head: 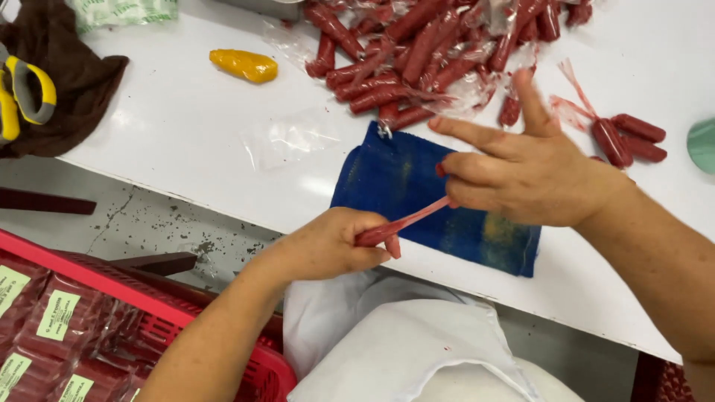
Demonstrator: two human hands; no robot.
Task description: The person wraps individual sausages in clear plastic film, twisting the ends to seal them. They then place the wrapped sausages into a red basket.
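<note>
Far left there's a pair of yellow-handled scissors (pixel 26 93) lying on a dark brown cloth (pixel 71 78), and down at the near left a red plastic basket (pixel 223 339) stacked with labelled packs of red sausages (pixel 52 327). On the white table (pixel 179 126) sits a small yellow lump (pixel 243 65) and an empty clear plastic bag (pixel 290 138). The left hand (pixel 328 246) is closed around one thin red sausage in a plastic sleeve (pixel 383 233), right at the near table edge, over a blue woven cloth (pixel 417 193). The right hand (pixel 521 171) pinches the stretched wrapper tail, other fingers spread. Further back is a heap of wrapped red sausages (pixel 417 52), with a few more sausages (pixel 629 138) off to the right.
</note>
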